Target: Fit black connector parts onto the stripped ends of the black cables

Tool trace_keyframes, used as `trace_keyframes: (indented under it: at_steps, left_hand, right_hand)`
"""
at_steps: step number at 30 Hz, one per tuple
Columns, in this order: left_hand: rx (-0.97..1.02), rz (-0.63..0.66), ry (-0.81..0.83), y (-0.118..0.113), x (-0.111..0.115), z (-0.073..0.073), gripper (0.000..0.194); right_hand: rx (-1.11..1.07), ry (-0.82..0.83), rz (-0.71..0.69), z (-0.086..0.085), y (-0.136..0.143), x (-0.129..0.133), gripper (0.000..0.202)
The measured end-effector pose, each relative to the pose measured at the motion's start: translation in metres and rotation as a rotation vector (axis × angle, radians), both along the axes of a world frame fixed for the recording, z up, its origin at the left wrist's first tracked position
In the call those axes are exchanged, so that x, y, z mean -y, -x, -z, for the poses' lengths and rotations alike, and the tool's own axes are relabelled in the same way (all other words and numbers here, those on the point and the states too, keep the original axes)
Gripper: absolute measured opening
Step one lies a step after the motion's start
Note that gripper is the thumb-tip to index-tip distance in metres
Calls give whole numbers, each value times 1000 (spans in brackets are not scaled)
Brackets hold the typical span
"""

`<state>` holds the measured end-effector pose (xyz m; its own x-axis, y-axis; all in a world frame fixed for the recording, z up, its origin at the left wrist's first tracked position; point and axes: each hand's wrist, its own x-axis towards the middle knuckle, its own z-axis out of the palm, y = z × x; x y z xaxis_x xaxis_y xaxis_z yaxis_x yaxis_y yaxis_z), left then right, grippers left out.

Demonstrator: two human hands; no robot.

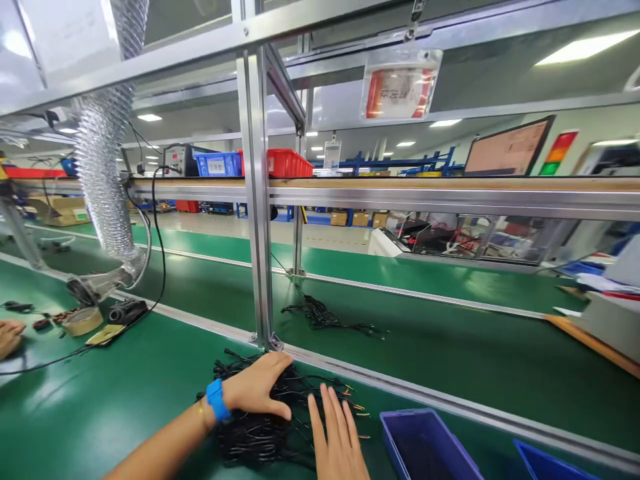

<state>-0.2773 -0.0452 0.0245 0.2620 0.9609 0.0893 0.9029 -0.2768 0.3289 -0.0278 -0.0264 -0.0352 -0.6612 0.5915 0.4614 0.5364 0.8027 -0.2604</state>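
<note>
A pile of black cables (255,437) lies on the green bench top, with bare orange and pale wire ends pointing right. Across the top of this pile rests my left hand (256,385), wearing a blue wristband (218,400). Its thumb is spread away from the fingers, and the fingertips are partly out of sight among the cables. My right hand (336,433) is open beside the wire ends, fingers stretched and slightly apart, holding nothing. Beyond the metal rail, a smaller bunch of black cables (320,313) lies on the green belt.
A purple-blue bin (425,440) and a blue bin (545,463) sit at right front. An aluminium post (257,200) rises behind the pile. To the left are a tape roll (83,321), a silver duct hose (103,180) and another person's hand (10,337).
</note>
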Motion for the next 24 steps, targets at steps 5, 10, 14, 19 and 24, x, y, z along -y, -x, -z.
trace_keyframes:
  at_steps: [5,10,14,19,24]
  left_hand:
    - [24,-16,16,18,4,2,82]
    - [62,-172,8,55,47,6,69]
    - [37,-300,-32,68,74,2,33]
    - [-124,-383,4,64,90,-6,36]
    - [-258,-400,-8,58,83,-31,43]
  right_hand:
    - [276,215,-12,-4,65,-23,107]
    - [295,226,-103,1,110,-15,105]
    - [280,234,-127,-8,132,-4,105]
    - [243,195,-170,-27,91,6,93]
    - [63,-70,-145,-26,32,4,62]
